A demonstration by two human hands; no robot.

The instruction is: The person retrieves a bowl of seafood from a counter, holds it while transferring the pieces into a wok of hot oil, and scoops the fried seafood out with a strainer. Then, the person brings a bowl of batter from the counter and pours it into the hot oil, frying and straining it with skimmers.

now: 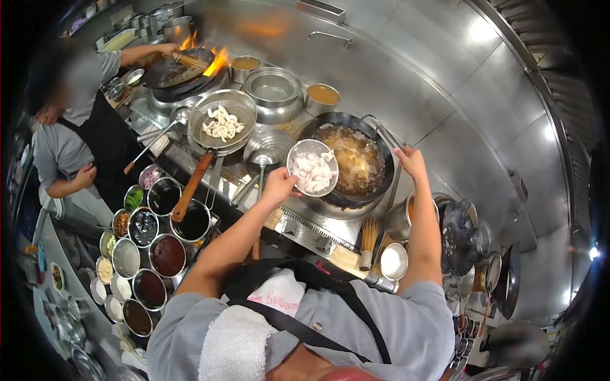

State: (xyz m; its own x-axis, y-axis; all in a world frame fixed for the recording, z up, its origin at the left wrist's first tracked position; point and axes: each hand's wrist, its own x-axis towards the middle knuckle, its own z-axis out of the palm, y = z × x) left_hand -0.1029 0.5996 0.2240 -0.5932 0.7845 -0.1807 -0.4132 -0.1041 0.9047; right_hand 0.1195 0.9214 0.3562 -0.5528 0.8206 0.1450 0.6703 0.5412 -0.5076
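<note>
My left hand [279, 187] grips the rim of a metal bowl [312, 167] of pale, whitish pieces. The bowl is tilted at the left edge of a black wok [384, 181], and a few pieces lie near its right rim. Bubbling golden-brown oil [356, 159] fills the wok. My right hand [412, 161] is closed around a long metal handle [385, 134] at the wok's upper right. A perforated skimmer [268, 148] rests just left of the bowl. Farther left, a mesh strainer [245, 105] holds white pieces [222, 123].
A co-worker [76, 120] stands at the left beside a flaming wok [178, 68]. Sauce containers [168, 255] crowd the lower left. A bamboo brush [369, 236] and a white bowl [394, 261] are below the wok; pots [404, 213] stand at the right.
</note>
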